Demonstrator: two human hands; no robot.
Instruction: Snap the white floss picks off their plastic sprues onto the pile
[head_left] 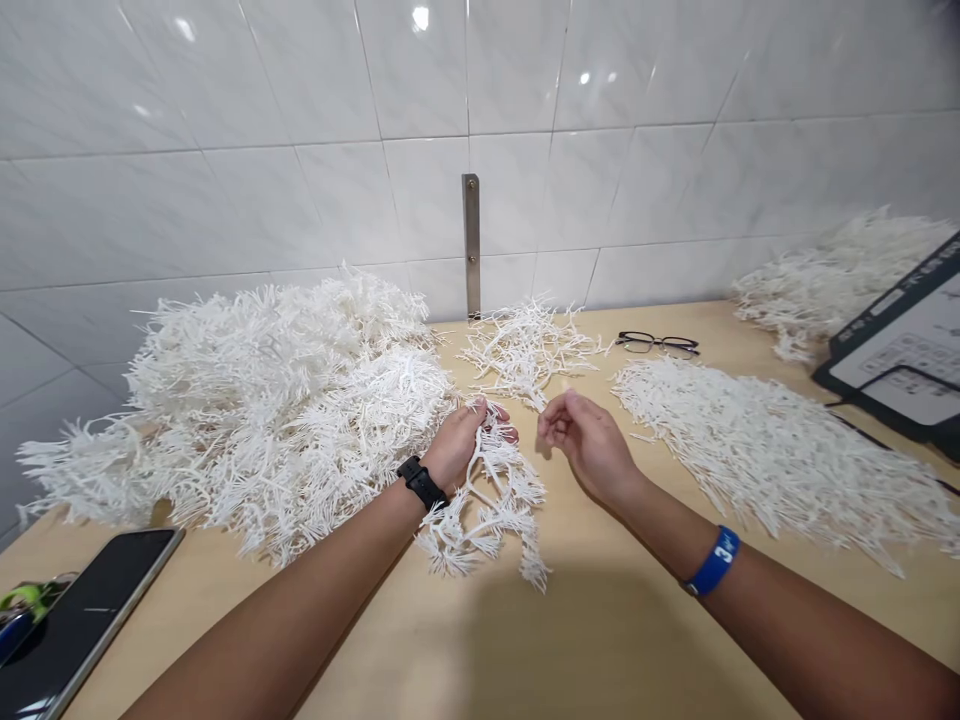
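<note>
My left hand (463, 440), with a black watch on its wrist, is closed on a white branching sprig (495, 500). The sprig's thin, many-tipped branches hang toward me above the table. My right hand (589, 440) is just to the right, apart from the sprig. Its fingers are curled together, and I cannot make out whether anything small is between them. Left of my hands rises a big heap of similar white branching sprigs (300, 400). Beyond my hands lies a smaller cluster of bare white branches (529, 345). To the right spreads a pile of short white pieces (765, 450).
On the wooden table (570, 640), a phone (90, 620) and keys (26, 605) lie at the near left. Eyeglasses (658, 344) rest behind the right pile. A dark-framed panel (900, 350) leans at the right, before another white heap (847, 275). A metal bracket (471, 245) is on the tiled wall.
</note>
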